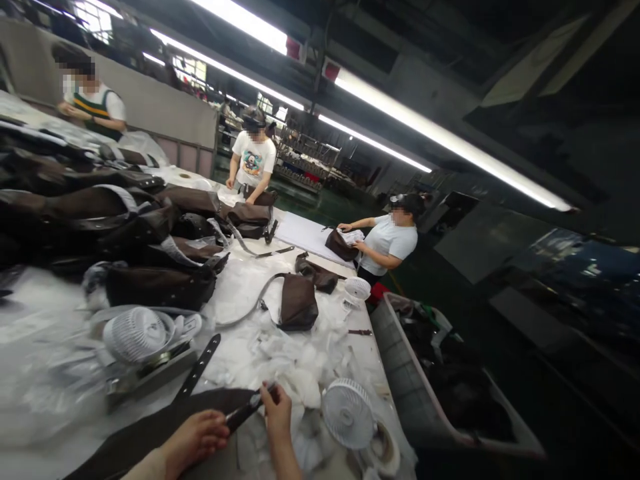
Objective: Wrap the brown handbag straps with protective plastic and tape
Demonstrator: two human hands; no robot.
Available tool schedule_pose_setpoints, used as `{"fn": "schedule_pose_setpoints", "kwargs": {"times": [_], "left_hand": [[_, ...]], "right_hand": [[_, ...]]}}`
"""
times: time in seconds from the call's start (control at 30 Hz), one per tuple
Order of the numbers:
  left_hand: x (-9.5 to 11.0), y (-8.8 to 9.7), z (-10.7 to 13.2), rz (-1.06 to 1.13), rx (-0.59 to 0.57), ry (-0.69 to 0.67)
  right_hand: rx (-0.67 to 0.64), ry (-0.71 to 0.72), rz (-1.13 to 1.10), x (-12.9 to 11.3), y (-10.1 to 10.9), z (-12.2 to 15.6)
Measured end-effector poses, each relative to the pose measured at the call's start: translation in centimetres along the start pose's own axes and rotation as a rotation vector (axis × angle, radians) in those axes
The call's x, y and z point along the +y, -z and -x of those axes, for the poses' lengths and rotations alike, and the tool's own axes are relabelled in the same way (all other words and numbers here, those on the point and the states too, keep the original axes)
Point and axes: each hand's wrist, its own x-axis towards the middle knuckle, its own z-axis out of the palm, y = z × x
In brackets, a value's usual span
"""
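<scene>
A dark brown strap point(243, 415) runs between my two hands, with a shiny patch near its far end. My left hand point(197, 437) is closed around the strap's near part. At the other end, my right hand point(277, 408) pinches the strap between thumb and fingers. Under and beside my left hand lies a large dark brown leather-like piece point(155, 427), partly hidden by the forearm. A separate strap with metal holes point(199, 367) rests just beyond it. Crumpled white wrapping point(295, 363) lies beyond my right hand.
White fans point(350, 413) point(135, 335) stand on the table, another point(357, 288) farther off. A brown bag point(297, 303) lies mid-table; brown bags point(85, 217) are heaped left. A bin point(407, 360) flanks the right edge. Three people point(254, 160) point(390, 240) point(95, 107) work around the table.
</scene>
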Motion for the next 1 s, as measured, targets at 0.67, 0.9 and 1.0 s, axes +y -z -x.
{"fn": "schedule_pose_setpoints", "kwargs": {"times": [0.67,0.9,1.0], "left_hand": [[0.5,3.7,3.4,0.057,0.148,-0.056],[1.0,3.7,3.4,0.06,0.153,-0.052],[0.6,3.5,3.4,0.061,0.161,-0.093]], "right_hand": [[0.119,-0.271,-0.216,6.2,-3.4,10.4],[0.12,-0.228,-0.155,6.1,-4.2,11.7],[0.123,-0.209,-0.087,5.6,-5.1,10.7]]}}
